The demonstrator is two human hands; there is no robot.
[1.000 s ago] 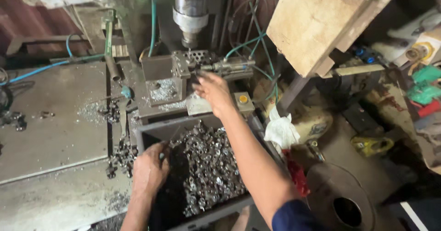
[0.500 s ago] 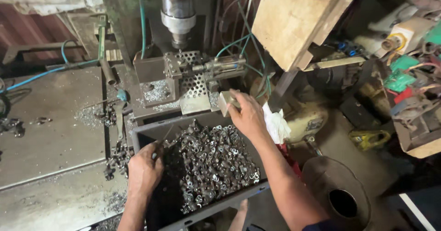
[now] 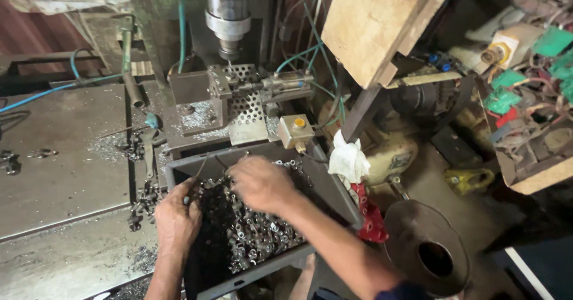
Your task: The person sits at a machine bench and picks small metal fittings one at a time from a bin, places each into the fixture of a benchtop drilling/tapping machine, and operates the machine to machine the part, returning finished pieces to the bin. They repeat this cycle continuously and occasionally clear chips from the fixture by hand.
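A: Left of the left hand (image 3: 176,219), grey steel tabletop (image 3: 59,175), swarf and a few loose bits scattered on it. Hand sits on the left rim of the dark tray (image 3: 179,172), fingers curled over the edge. Whether they pinch anything I cannot tell.

B: Change since half a second ago?

A: Left hand has barely shifted along the rim. Right hand (image 3: 259,183) is the change: it was up beside the drill fixture (image 3: 239,88), and a second ago it was touching it. Now it is down in the tray.

B: Reading?

A: My judgement: the fixture visit is over and the hand is back at the stock, on the small metal parts (image 3: 256,237).

B: Right hand state?

A: Palm down, fingers bent into the heap at the tray's far end, knuckles up. Touching the parts, but fingertips hidden, so a firm grip cannot be confirmed.

B: Further right?

A: White rag (image 3: 349,160) just beyond the right forearm, red piece below it, round dark funnel-like part (image 3: 427,252) past that. Yellow button box (image 3: 296,130) above the right hand, apart from it.
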